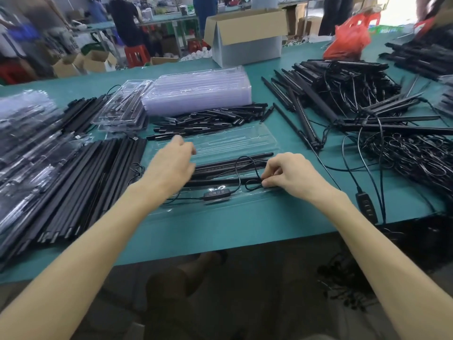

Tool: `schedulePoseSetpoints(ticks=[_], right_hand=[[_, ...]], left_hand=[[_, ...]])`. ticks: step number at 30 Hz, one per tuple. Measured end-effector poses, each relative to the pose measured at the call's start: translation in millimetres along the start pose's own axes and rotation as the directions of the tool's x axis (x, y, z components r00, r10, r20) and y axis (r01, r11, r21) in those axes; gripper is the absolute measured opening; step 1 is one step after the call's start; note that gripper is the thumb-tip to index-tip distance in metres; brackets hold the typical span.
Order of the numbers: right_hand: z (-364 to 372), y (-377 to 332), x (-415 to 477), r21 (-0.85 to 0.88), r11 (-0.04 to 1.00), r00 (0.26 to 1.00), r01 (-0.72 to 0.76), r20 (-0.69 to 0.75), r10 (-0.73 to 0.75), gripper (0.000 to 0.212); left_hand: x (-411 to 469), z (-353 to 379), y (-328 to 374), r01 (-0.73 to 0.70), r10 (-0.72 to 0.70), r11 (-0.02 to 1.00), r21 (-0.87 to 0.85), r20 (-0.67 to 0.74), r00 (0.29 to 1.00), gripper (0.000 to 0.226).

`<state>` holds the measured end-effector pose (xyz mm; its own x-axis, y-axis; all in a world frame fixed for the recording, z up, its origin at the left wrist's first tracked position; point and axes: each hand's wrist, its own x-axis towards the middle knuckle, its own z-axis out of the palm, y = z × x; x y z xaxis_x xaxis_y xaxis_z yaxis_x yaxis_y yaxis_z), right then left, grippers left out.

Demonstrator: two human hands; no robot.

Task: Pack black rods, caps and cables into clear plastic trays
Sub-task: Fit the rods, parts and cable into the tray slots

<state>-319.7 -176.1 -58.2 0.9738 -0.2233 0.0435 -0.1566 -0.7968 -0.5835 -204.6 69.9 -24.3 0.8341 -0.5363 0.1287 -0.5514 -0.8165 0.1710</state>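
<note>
right hand (291,171) grip pinched on the cable (245,168) loop at the right end of the open tray (220,204) on the tabletop (220,231). rods (232,165) lie in it, long axis left-right. left hand (171,163) blurred, grip loose, holds nothing, nearer the caps (208,119) just beyond.

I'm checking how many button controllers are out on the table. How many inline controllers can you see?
2: one controller in the open clear tray between the hands, one controller near the table's front edge, right of the right hand. Cable piles may hide more.
</note>
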Motion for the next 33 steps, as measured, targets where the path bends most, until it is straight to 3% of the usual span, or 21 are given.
schedulePoseSetpoints(ticks=[4, 8, 11, 16, 20, 25, 28, 31, 33], right_hand=[[1, 2, -1, -0.036, 0.999, 1.000, 0.019, -0.015, -0.019, 0.007], [-3, 4, 1, -0.015, 1.000, 1.000, 0.012, -0.027, -0.012, 0.015], [-10, 7, 4, 0.085, 0.996, 1.000, -0.010, 0.009, 0.009, 0.028], [-8, 10, 6, 0.009, 1.000, 1.000, -0.008, -0.030, 0.009, 0.057], [-7, 7, 5, -0.008, 0.999, 0.999, -0.041, 0.016, 0.041, 0.054], [-4, 9, -1, 0.022, 1.000, 0.999, -0.014, -0.034, 0.015, 0.020], [-1, 12, -1, 0.014, 1.000, 0.998, -0.005, -0.057, 0.006, 0.040], [1, 12, 0, 0.022, 1.000, 0.999, -0.011, -0.039, 0.012, 0.059], [1, 12, 1, 0.014, 1.000, 0.999, -0.018, -0.032, 0.019, 0.060]], left_hand=[[4, 14, 45, -0.115, 0.142, 0.974, -0.197, 0.125, 0.982, 0.046], [7, 31, 73, -0.113, 0.152, 0.973, -0.202, 0.185, 0.971, 0.058], [10, 40, 80, -0.089, 0.117, 0.974, -0.208, 0.126, 0.985, 0.061], [8, 46, 75, -0.117, 0.150, 0.917, -0.380, 0.056, 0.987, 0.052], [6, 46, 74, -0.132, 0.146, 0.884, -0.449, -0.004, 0.989, 0.038], [7, 45, 75, -0.091, 0.075, 0.824, -0.559, -0.051, 0.996, 0.017], [6, 46, 77, -0.068, 0.021, 0.775, -0.629, -0.082, 0.996, 0.037], [4, 49, 80, -0.080, 0.009, 0.733, -0.676, -0.108, 0.994, 0.036], [1, 51, 83, -0.091, 0.016, 0.732, -0.675, -0.116, 0.993, 0.033]])
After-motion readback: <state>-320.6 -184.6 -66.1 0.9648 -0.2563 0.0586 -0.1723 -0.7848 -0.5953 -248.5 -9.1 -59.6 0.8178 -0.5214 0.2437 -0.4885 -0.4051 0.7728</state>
